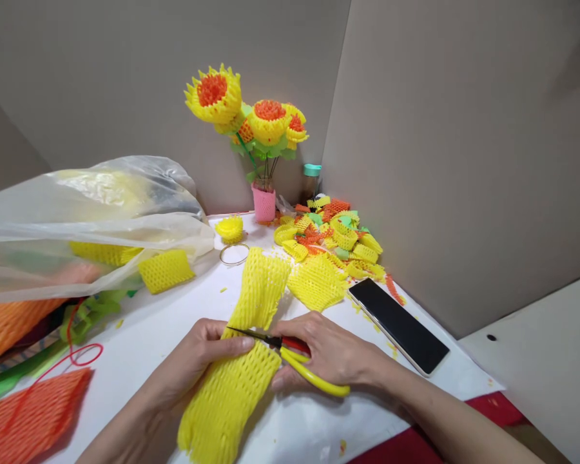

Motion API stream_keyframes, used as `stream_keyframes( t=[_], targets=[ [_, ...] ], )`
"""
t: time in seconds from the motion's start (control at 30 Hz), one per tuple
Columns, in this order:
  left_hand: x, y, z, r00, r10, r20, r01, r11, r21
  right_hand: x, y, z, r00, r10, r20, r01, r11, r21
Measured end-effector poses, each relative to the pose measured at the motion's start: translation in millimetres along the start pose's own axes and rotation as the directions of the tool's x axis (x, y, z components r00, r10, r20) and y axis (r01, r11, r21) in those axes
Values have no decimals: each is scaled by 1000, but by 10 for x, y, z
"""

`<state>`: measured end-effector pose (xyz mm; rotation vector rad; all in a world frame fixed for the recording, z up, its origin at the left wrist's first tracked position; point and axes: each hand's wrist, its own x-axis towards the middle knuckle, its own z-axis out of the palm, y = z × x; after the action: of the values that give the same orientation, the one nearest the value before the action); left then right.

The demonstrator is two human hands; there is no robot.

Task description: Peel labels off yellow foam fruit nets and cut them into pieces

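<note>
A long sleeve of yellow foam netting [232,393] lies lengthwise in front of me, its far end resting near the table's middle. My left hand [211,348] pinches it around the middle, thumb on top. In my right hand [323,348] are scissors [314,374] with a red and a yellow handle. Their dark, pointed blades lie across the netting, close to my left thumb. Whether the blades have cut into the mesh I cannot tell. Just beyond my right hand lies another flat yellow netting piece [319,281].
Foam flowers [269,119] stand in a pink vase [263,203] at the back. Netting scraps [338,229] are heaped beside it. A phone [399,325] lies right, a plastic bag [96,212] left. Orange netting [33,412], a bangle [234,254] and a yellow foam bloom [229,229] are around.
</note>
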<state>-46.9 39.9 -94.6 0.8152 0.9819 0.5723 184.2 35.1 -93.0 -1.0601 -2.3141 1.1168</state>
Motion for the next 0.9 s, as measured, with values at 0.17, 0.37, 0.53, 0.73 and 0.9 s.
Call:
stream_keyframes(
  t=[0.17,0.37,0.53,0.73,0.9],
  targets=[
    [26,-32,25,999,-14,31,14,1000,27,17,19,38,1000,12,3,-12,1000,-21],
    [9,-27,14,996,-53,67,50,998,43,41,21,77,999,32,-26,-34,997,-75],
    [22,-30,-23,993,-79,83,76,996,46,16,11,95,999,21,-47,-26,995,-96],
    [74,-63,-128,998,-52,35,48,994,96,58,97,148,985,87,-148,-110,982,-154],
    [46,89,-412,975,131,-179,-101,981,165,109,200,60,918,212,-335,-297,928,-227]
  ],
)
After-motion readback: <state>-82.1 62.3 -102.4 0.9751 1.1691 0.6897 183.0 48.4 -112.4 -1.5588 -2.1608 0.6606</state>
